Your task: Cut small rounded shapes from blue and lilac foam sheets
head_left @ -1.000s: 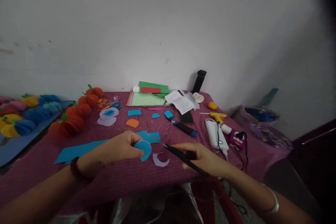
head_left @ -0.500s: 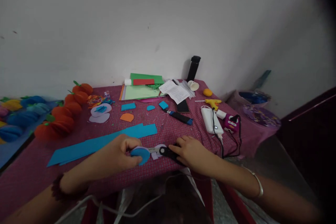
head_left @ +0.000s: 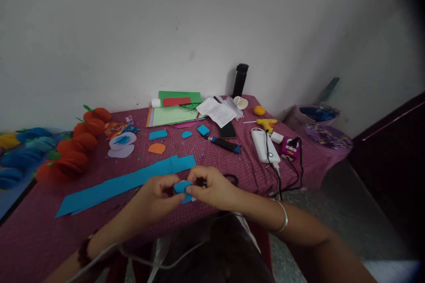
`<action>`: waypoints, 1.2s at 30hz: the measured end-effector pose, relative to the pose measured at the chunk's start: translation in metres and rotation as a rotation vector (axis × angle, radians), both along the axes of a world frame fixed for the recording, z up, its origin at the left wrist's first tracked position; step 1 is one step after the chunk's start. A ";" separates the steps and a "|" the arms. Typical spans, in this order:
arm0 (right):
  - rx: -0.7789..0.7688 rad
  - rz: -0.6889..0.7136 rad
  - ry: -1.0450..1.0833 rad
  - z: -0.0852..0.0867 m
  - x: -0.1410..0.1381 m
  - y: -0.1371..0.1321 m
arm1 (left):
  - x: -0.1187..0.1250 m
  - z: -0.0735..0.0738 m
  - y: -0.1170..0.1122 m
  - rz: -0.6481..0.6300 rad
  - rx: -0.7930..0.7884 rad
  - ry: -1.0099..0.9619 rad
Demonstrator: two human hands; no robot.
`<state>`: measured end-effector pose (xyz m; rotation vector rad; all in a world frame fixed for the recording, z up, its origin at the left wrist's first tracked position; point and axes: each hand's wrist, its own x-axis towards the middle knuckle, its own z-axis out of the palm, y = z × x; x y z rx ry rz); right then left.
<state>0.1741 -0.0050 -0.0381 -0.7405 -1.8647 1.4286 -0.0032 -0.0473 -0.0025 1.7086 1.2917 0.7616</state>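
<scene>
My left hand (head_left: 154, 194) and right hand (head_left: 214, 189) pinch the small blue paper disc (head_left: 182, 187) from either side, steadying it between fingertips.

Right hand (head_left: 212, 189) dropped scissors (head_left: 231, 175), now pinches blue disc (head_left: 182, 187) with left hand (head_left: 155, 195).

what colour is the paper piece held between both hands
Blue: the paper piece shows best in the head view.

Left hand (head_left: 156, 196) and right hand (head_left: 214, 190) together pinched a small blue paper piece (head_left: 183, 187) over the checked tablecloth (head_left: 245, 166), beside a long blue paper strip (head_left: 122, 182) and black scissors (head_left: 231, 180).
</scene>
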 end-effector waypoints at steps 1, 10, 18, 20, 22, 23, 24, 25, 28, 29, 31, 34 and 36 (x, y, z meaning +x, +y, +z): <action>-0.038 -0.025 0.019 -0.002 -0.001 0.000 | 0.001 -0.003 -0.001 0.056 -0.012 -0.076; -0.100 -0.004 0.088 -0.011 0.009 0.011 | 0.026 -0.042 -0.004 0.478 -0.045 -0.753; 0.566 0.006 -0.742 -0.025 0.086 -0.009 | 0.024 -0.039 -0.004 0.552 -0.013 -0.775; 0.601 0.017 -0.803 -0.028 0.089 -0.012 | 0.022 -0.040 -0.004 0.552 -0.014 -0.790; 0.613 0.033 -0.835 -0.030 0.088 -0.009 | 0.020 -0.039 -0.006 0.551 -0.028 -0.816; 0.616 0.042 -0.848 -0.029 0.087 -0.006 | 0.019 -0.038 -0.006 0.554 -0.038 -0.832; 0.615 0.047 -0.856 -0.029 0.086 -0.003 | 0.019 -0.036 -0.008 0.557 -0.048 -0.852; 0.609 0.050 -0.857 -0.028 0.085 0.000 | 0.019 -0.034 -0.009 0.563 -0.061 -0.877; 0.530 0.036 -0.772 -0.026 0.087 0.006 | 0.019 -0.026 -0.011 0.588 -0.080 -0.982; 0.467 0.028 -0.710 -0.027 0.089 0.008 | 0.019 -0.024 -0.012 0.598 -0.080 -1.015; 0.298 0.022 -0.564 -0.030 0.092 0.010 | 0.020 -0.019 -0.013 0.613 -0.073 -1.070; 0.011 0.010 -0.327 -0.037 0.090 0.010 | 0.018 -0.013 -0.012 0.621 -0.032 -1.140; -0.151 -0.010 -0.152 -0.038 0.084 0.009 | 0.017 -0.010 -0.010 0.633 -0.002 -1.182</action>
